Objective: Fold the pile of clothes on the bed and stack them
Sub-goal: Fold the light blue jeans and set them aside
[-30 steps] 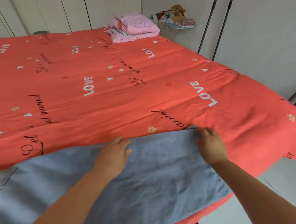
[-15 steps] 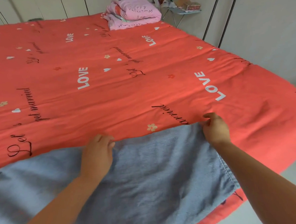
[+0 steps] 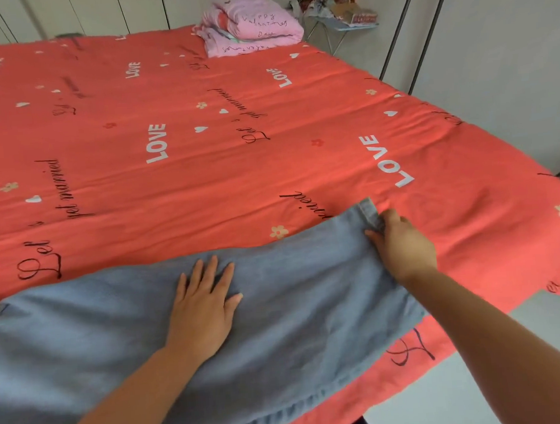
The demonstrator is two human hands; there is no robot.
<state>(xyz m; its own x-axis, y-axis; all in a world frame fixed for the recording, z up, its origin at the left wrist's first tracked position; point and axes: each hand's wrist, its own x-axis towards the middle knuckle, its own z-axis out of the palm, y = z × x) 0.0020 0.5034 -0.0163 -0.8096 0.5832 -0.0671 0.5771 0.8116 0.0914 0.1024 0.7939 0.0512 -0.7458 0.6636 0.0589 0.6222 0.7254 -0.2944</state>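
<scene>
The blue jeans [image 3: 293,296] lie spread out across the near edge of the bed [image 3: 237,181]. They sit on top of the red bed cover [image 3: 469,216], which has white hearts, little flowers and the word LOVE on it. Part of the jeans runs out of view on the left side.

The left hand [image 3: 202,311] lies flat on the middle of the jeans. Its fingers are straight and a bit spread, so its grip is open and it just presses down on the cloth.

The right hand [image 3: 402,247] is at the far right end of the jeans, by the hem [image 3: 370,213]. Its fingers are curled and its grip pinches the cloth there. The hem end stands up a little from the bed.

At the far corner of the bed sits a pink folded pile [image 3: 254,25] with writing on it, well apart from the jeans. Just beside that corner stands a small stand [image 3: 336,34] with some crumpled things on top. The grey floor [image 3: 526,344] shows on the right of the bed.
</scene>
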